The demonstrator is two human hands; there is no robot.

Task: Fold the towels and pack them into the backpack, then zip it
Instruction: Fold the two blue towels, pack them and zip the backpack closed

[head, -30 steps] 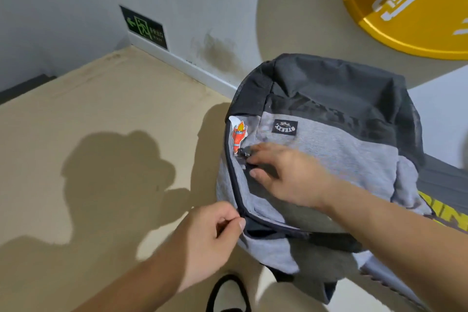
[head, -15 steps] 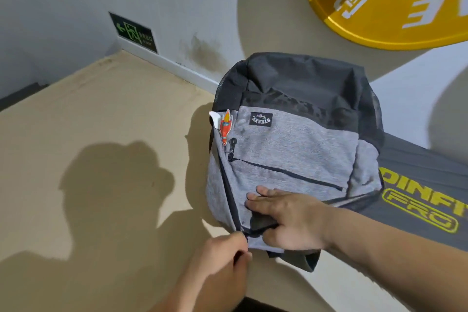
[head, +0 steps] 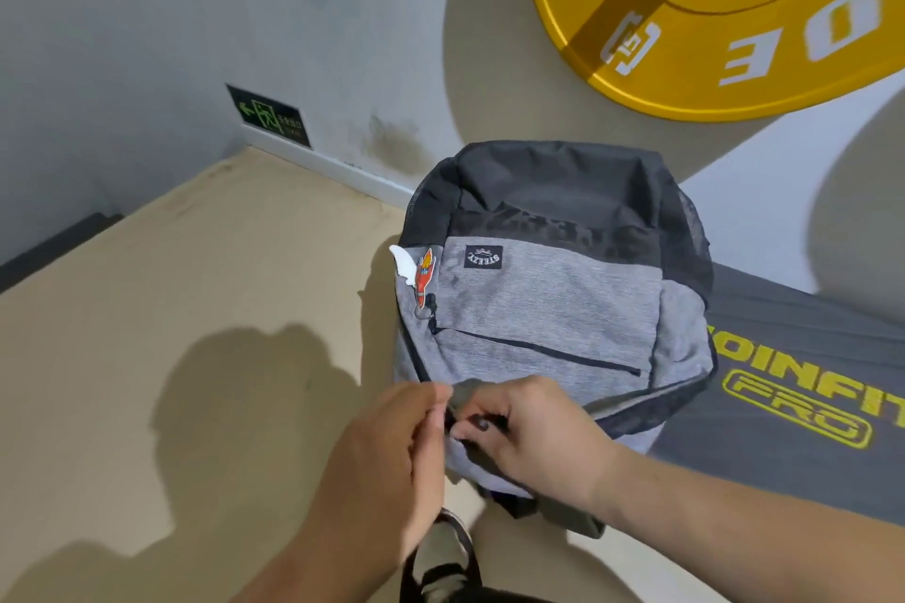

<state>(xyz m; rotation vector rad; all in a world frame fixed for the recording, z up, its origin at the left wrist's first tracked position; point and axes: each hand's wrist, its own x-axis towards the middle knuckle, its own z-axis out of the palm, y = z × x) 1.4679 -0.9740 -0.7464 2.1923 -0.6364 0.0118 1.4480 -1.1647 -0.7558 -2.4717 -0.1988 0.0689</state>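
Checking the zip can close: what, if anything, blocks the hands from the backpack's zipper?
Nothing visible does. The left hand and right hand already meet at the near edge of the backpack, fingers pinched at the zipper.

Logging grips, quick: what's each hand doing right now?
Left hand: pinched shut at the backpack zipper.
Right hand: closed, gripping the backpack's near edge.

bare floor (head: 171,309) left, backpack (head: 553,309) blocks right

Backpack (head: 548,309): heathered grey body, black top panel, black zips, black logo patch (head: 483,257). Charm (head: 422,277): red-orange with white wing. Floor (head: 171,309): tan. Mat (head: 803,357): dark grey, yellow lettering. Disc (head: 710,5): yellow, white lettering.
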